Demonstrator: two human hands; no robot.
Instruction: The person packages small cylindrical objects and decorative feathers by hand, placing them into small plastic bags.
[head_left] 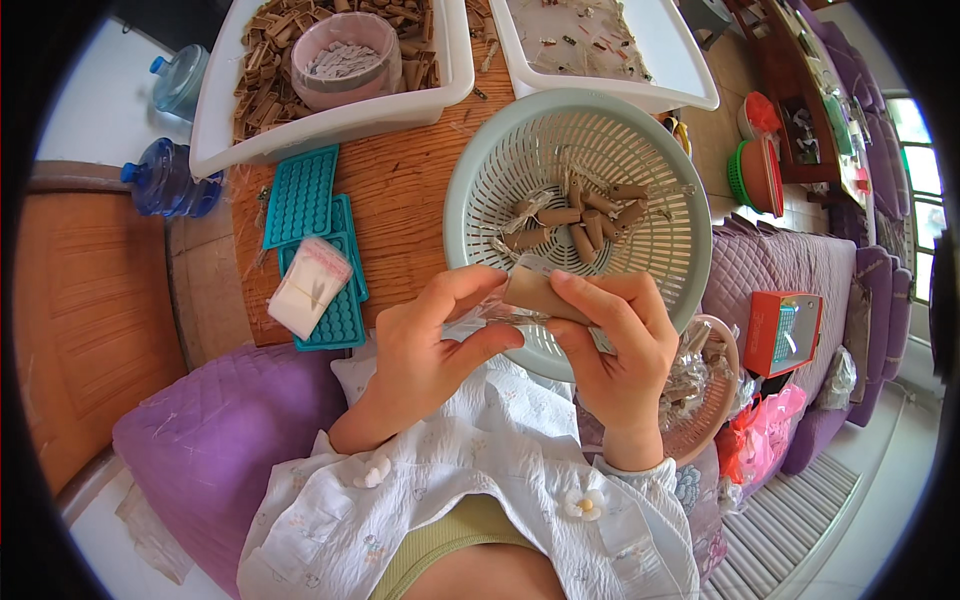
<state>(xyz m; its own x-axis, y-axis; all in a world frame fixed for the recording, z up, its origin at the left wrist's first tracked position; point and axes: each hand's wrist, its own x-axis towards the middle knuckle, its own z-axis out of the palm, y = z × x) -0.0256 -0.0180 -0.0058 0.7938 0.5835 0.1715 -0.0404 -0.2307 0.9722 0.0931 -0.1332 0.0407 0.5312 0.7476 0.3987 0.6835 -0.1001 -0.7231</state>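
In front of my lap, my right hand point(620, 345) grips a small brown cardboard-like piece point(542, 294) between thumb and fingers. Clear plastic film shows along its top and lower edges. My left hand point(435, 345) is closed on the left end of that film, with forefinger and thumb drawn toward each other. Beyond both hands stands a grey-green slotted plastic basket point(468, 170). Several brown rolls point(585, 215), some with clear film at their ends, lie on its bottom.
On the wooden table point(400, 195), a white tub point(455, 60) of brown pieces holds a pink bowl point(345, 90). A second white tub point(690, 80) stands beside it. Teal moulded trays point(302, 190) and a clear-wrapped pack of cards point(312, 288) lie left. A pink basket point(715, 400) sits right.
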